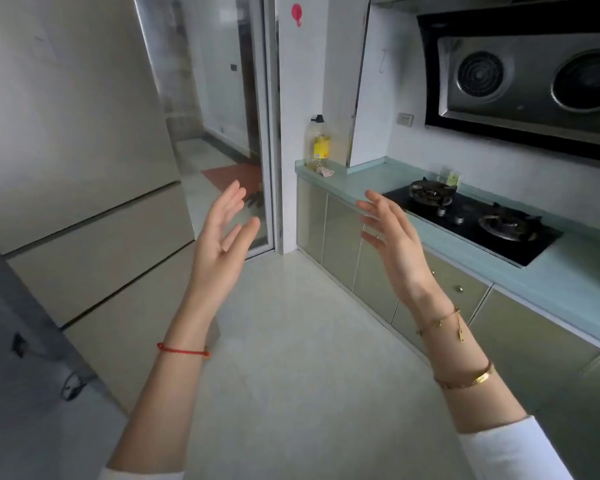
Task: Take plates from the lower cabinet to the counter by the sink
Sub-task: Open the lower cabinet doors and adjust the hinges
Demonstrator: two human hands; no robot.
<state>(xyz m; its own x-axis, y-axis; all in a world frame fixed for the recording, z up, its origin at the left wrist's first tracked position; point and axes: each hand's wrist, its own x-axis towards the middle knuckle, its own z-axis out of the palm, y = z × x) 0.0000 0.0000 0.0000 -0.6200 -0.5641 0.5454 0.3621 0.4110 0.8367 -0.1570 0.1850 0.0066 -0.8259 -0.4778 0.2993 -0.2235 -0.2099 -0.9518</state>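
Hands raised and empty in a narrow kitchen: your left hand (222, 233), a thin red cord at its wrist, and your right hand (394, 237), gold bracelets at its wrist, hang in the air over the pale tiled floor (291, 341), palms turned toward each other, fingers spread and slack, gripping nothing; neither touches the other, nor anything around it. No plates show anywhere in view, so by the look of it you stand at the very start of the job, with nothing yet fetched; the plates are presumably behind one of the pale green glossy lower cabinet doors (340, 237) that run under the light blue-green counter (568, 271) on your right, all of them closed, though which door hides them cannot be told from here. On that counter sit a black glass two-burner gas hob (471, 223) and, at the far end by the wall, a clear plastic bottle of yellow oil (320, 147); a black and steel range hood (527, 81) hangs above; a tall beige fridge (66, 150) fills your left side, and a glass sliding door (219, 116) stands beyond it. No sink is in sight, so the drop-off spot lies outside this view. The next move, as it appears, calls for you to turn right, bend low, take a small round knob (458, 288) on a cabinet door and swing it open; keep one hand free to steady the stack once you find it.
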